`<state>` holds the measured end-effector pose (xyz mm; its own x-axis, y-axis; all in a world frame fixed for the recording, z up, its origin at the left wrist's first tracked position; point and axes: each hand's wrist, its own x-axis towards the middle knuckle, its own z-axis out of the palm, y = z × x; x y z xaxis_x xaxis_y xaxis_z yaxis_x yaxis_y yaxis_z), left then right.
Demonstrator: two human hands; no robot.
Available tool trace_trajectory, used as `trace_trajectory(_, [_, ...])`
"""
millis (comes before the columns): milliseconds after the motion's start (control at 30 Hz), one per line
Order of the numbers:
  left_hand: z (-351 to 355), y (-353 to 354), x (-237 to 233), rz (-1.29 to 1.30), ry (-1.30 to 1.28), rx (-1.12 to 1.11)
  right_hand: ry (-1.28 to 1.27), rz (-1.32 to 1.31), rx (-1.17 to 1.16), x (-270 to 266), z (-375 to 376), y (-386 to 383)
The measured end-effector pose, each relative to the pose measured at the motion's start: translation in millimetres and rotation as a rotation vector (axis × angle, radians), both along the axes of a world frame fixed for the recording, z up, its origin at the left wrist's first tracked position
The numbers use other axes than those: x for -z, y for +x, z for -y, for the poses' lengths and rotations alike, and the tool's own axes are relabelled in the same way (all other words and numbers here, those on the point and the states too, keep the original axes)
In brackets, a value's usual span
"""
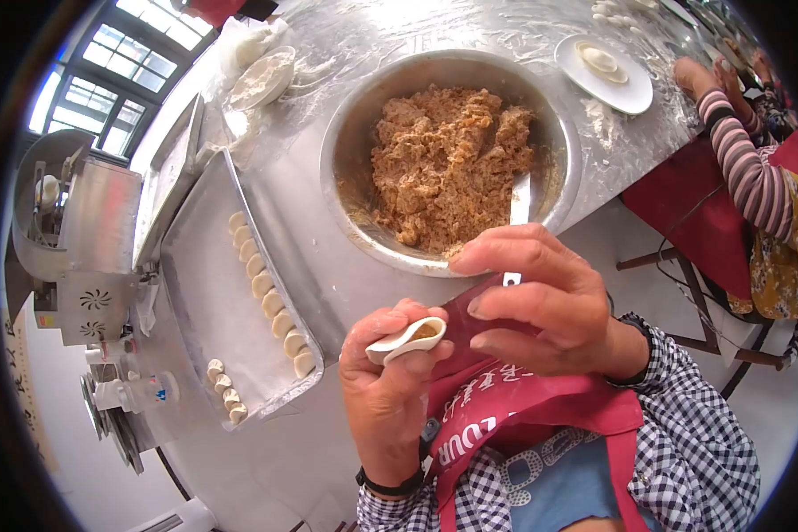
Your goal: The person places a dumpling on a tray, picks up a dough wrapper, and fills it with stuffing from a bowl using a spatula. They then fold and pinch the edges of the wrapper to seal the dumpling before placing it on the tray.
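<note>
Bright daylight at windows (120, 55); glare on tabletop (390, 22); fisheye bending, black corners.

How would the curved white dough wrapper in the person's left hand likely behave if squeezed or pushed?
The curved white dough wrapper is probably floppy: its thin edge bends in the left hand. Squeezing might push out the brownish filling, since the mouth gapes open. It is likely light, being small against the hand.

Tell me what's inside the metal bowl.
The bowl holds a heap of brown filling; a pale flat tool sits near right, partly hidden by the right hand. The filling covers the bowl's bottom, so anything underneath can't be seen.
</note>
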<state>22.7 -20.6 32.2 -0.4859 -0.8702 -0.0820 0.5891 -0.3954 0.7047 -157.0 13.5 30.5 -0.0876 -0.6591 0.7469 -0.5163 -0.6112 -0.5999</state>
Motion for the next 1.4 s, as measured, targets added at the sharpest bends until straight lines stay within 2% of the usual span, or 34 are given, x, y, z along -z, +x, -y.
trace_trajectory(167, [3.5,7.9,14.6,0.031,0.106,-0.060,0.190,-0.340,0.045,24.6,-6.5,-15.4])
trace_trajectory(267, [3.3,9.2,19.8,0.068,0.126,-0.037,0.139,-0.402,0.117,41.1,-11.6,-22.5])
trace_trajectory(467, [4.5,11.3,19.8,0.098,0.110,-0.063,0.026,-0.324,0.185,42.3,-8.6,-42.5])
trace_trajectory(567, [4.2,10.6,21.6,0.074,0.113,-0.045,0.071,-0.403,0.261,26.6,-8.1,-67.9])
trace_trajectory(700, [4.3,8.2,22.4,0.096,0.146,-0.048,0.124,-0.323,0.333,12.6,-9.0,-94.1])
trace_trajectory(767, [4.7,7.5,23.2,0.102,0.151,-0.049,0.091,0.009,0.216,7.7,-8.4,-98.2])
trace_trajectory(900, [5.7,0.6,18.4,0.127,0.165,-0.062,0.200,0.100,0.042,11.1,-4.7,-105.2])
trace_trajectory(967, [5.6,-1.1,17.6,0.147,0.182,-0.084,0.286,-0.078,-0.065,25.1,-0.2,-109.2])
trace_trajectory(1067, [5.4,-2.2,19.2,0.150,0.130,-0.065,0.317,-0.112,0.005,29.5,-3.8,-109.3])
trace_trajectory(1100, [5.1,-3.5,18.5,0.203,0.043,-0.058,0.318,-0.109,-0.002,26.5,-4.2,-105.7])
trace_trajectory(1167, [3.7,-6.3,17.0,0.266,-0.042,-0.062,0.191,-0.168,0.136,11.2,-5.9,-92.2])
trace_trajectory(1200, [2.2,-9.1,16.1,0.285,-0.108,-0.078,0.192,-0.162,0.126,3.6,-8.1,-84.7])
trace_trajectory(1267, [0.7,-14.8,14.8,0.305,-0.181,-0.098,0.036,-0.117,0.161,-8.9,-12.0,-69.8])
trace_trajectory(1333, [0.1,-20.2,13.4,0.265,-0.323,-0.121,0.017,-0.104,0.077,-7.5,-9.4,-52.8])
trace_trajectory(1400, [-0.7,-25.5,9.1,0.252,-0.344,-0.147,-0.004,-0.097,-0.005,-2.1,-3.9,-34.2])
